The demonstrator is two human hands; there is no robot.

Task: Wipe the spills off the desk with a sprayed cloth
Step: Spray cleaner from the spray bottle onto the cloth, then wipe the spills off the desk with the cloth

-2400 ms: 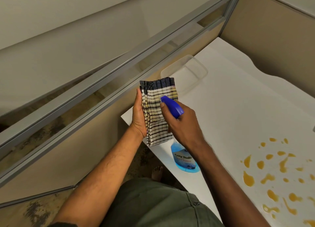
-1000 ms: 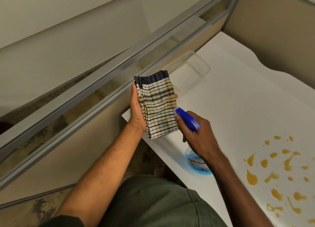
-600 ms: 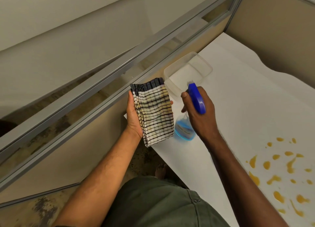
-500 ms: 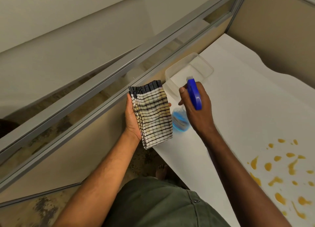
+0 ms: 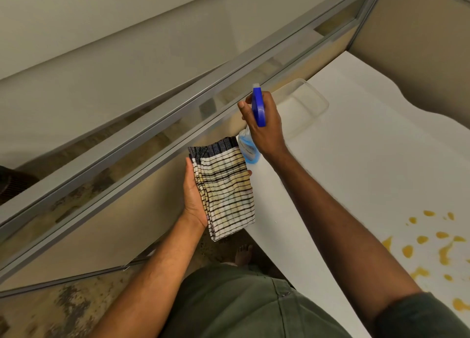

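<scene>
The left hand (image 5: 194, 198) holds a folded striped cloth (image 5: 226, 192) on its palm beside the white worktop (image 5: 368, 185) edge. The right hand (image 5: 264, 126) grips a blue spray bottle (image 5: 258, 109) above it. Orange spills (image 5: 437, 246) lie to the right.

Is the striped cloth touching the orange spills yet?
Apart. The head view shows the cloth held in the left hand, with a wide stretch of bare desk between it and the spills.
</scene>
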